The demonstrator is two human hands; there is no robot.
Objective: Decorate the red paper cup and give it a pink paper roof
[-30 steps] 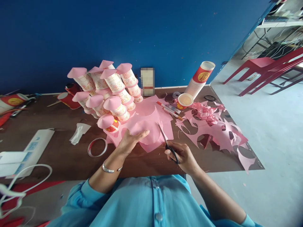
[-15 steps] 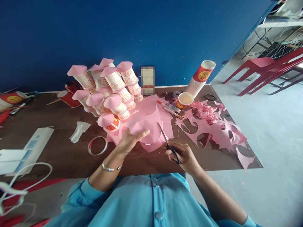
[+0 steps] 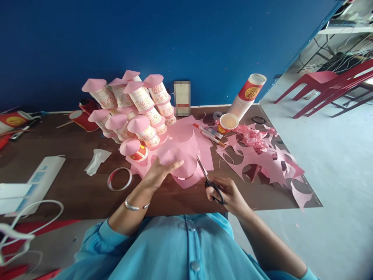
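My left hand (image 3: pixel 164 171) grips a piece of pink paper (image 3: pixel 186 163) by its left side, thumb on top and the other fingers hidden beneath. The paper has a rounded, partly cut lower edge and a pointed upper corner. In my right hand (image 3: pixel 225 192) is a pair of black-handled scissors (image 3: pixel 202 167), fingers through the loops. The blades point up and left, close to the paper's right edge; whether they touch it I cannot tell. More pink sheets (image 3: pixel 183 128) lie flat underneath on the brown table (image 3: pixel 163 202).
Stacked decorated paper cups (image 3: pixel 136 99) with pink cone tops stand at the back left. Plain cups (image 3: pixel 243 95), marker pens (image 3: pixel 212 138) and pink paper scraps (image 3: pixel 268 159) are on the right. A tape roll (image 3: pixel 119 179) lies left, beside crumpled white paper (image 3: pixel 97 161).
My right hand and the scissors have shifted slightly right and down, away from the paper. My left hand still holds the paper in nearly the same place.
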